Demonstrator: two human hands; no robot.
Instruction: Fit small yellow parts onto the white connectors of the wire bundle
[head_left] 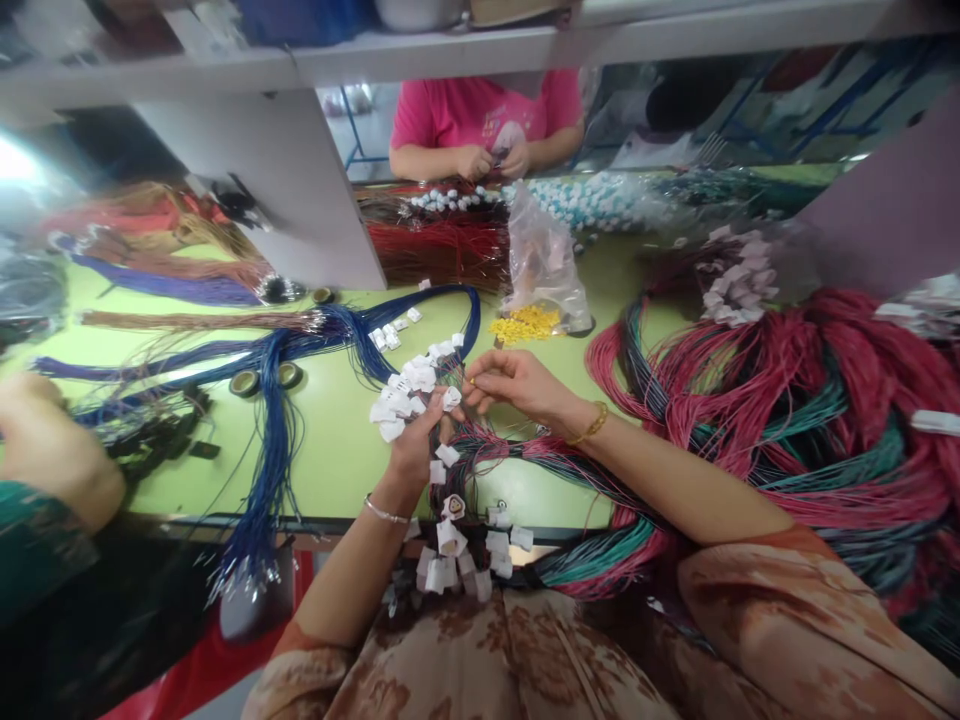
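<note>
Across the table [330, 465], blurred shirt lettering [493, 124]; nearer, connectors [405, 390] in left hand [415, 445], yellow bit [472, 381] in right hand [525, 385].

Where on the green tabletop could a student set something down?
Bare green tabletop shows between the hanging blue wire bundle and the left hand. A smaller patch lies between the small yellow pieces and the long pink-red wires crowding the right.

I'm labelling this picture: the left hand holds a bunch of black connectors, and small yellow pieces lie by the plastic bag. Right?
Not quite: the connectors in the left hand are white, not black, as the head view shows. The small yellow pieces do lie by the plastic bag.
</note>
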